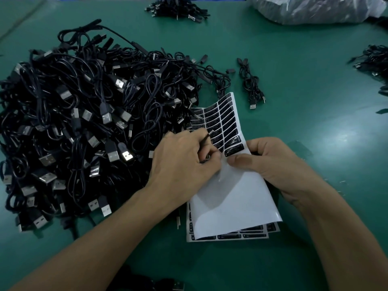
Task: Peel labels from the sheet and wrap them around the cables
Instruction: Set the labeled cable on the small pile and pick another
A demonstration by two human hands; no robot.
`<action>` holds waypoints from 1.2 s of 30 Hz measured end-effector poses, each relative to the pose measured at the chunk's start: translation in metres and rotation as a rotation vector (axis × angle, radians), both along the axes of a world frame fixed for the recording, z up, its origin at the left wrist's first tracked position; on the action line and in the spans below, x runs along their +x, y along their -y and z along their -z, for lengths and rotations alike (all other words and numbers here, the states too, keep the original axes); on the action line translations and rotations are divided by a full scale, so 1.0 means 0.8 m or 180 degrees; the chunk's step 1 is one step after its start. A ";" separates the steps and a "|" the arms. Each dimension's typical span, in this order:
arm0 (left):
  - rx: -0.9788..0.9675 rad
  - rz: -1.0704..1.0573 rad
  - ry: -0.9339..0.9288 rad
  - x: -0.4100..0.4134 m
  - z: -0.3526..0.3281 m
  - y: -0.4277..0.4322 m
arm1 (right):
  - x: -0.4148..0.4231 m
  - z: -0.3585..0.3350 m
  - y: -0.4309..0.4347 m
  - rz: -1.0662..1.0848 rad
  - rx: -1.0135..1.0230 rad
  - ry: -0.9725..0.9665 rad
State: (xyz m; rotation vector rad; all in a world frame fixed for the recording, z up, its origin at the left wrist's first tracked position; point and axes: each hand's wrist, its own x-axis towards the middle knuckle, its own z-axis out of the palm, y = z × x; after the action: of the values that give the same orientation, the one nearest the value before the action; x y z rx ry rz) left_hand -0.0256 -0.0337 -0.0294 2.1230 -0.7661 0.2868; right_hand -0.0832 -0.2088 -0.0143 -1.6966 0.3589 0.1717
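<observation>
Head: label sheet [233,192] curled, btm half bare, blk labels [227,120] top.

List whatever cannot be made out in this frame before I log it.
- Head view, labels: print too small and blurred to read.
- Whether a label is lifted: fingers of the left hand, gripping a thin cable, cover that spot on the label sheet pinched by the right hand.
- Lower sheets: mostly covered by the held sheet.
- Plastic bag: cut by the top edge, contents unclear.

Print on labels [225,118] illegibly small
</observation>
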 end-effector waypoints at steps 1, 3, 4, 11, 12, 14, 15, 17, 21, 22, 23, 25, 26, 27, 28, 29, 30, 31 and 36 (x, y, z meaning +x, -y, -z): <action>-0.0055 -0.0039 -0.0048 0.001 0.000 -0.001 | 0.000 0.001 0.001 -0.0011 -0.0085 0.0021; -0.0363 -0.0108 -0.0243 0.001 -0.001 -0.002 | -0.001 0.001 0.003 -0.0006 -0.0319 0.0041; -0.0590 -0.0151 -0.0298 0.002 -0.001 -0.003 | -0.002 -0.001 0.002 0.0029 -0.0459 0.0053; -0.1337 -0.0459 -0.0657 0.016 -0.014 -0.010 | -0.007 0.005 -0.009 0.0421 -0.2173 0.0134; -0.1334 -0.0443 -0.0749 0.015 -0.014 -0.010 | -0.008 0.003 -0.009 0.0452 -0.2403 0.0254; -0.1400 -0.0415 -0.0903 0.013 -0.014 -0.010 | -0.011 -0.002 -0.010 0.0382 -0.2596 0.0820; -0.1435 -0.0407 -0.0933 0.013 -0.015 -0.010 | -0.011 -0.005 -0.014 0.0265 -0.2608 0.1131; -0.1425 -0.0415 -0.0914 0.012 -0.016 -0.011 | -0.009 -0.007 -0.029 0.0034 -0.2606 0.1538; -0.1349 -0.0391 -0.0926 0.013 -0.017 -0.011 | -0.004 -0.003 -0.060 0.0089 -0.2627 0.1840; -0.1331 -0.0385 -0.0930 0.013 -0.015 -0.011 | -0.002 -0.002 -0.065 0.0145 -0.2658 0.1925; -0.1313 -0.0385 -0.0927 0.014 -0.014 -0.011 | 0.000 -0.003 -0.069 0.0173 -0.2697 0.2021; -0.1279 -0.0392 -0.0899 0.014 -0.013 -0.011 | 0.004 -0.003 -0.076 0.0225 -0.2761 0.2155; -0.1260 -0.0391 -0.0881 0.013 -0.014 -0.011 | 0.005 -0.003 -0.078 0.0273 -0.2807 0.2168; -0.1240 -0.0389 -0.0865 0.013 -0.014 -0.011 | 0.006 -0.003 -0.080 0.0322 -0.2868 0.2160; -0.1222 -0.0385 -0.0851 0.013 -0.015 -0.011 | 0.006 -0.003 -0.081 0.0364 -0.2917 0.2144; -0.1204 -0.0381 -0.0842 0.013 -0.015 -0.011 | 0.007 -0.002 -0.081 0.0396 -0.2929 0.2128; -0.1183 -0.0371 -0.0841 0.013 -0.015 -0.011 | 0.007 -0.002 -0.080 0.0415 -0.2903 0.2111; -0.1167 -0.0356 -0.0852 0.013 -0.016 -0.010 | 0.008 -0.001 -0.080 0.0424 -0.2876 0.2103; -0.1129 -0.0281 -0.0898 0.012 -0.015 -0.009 | 0.010 0.000 -0.080 0.0447 -0.2918 0.2142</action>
State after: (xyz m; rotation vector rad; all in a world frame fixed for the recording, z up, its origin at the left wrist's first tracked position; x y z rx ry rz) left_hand -0.0156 -0.0262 -0.0176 1.8117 -0.4220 0.1513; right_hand -0.0750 -0.1446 -0.0141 -2.4719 0.0259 -0.7668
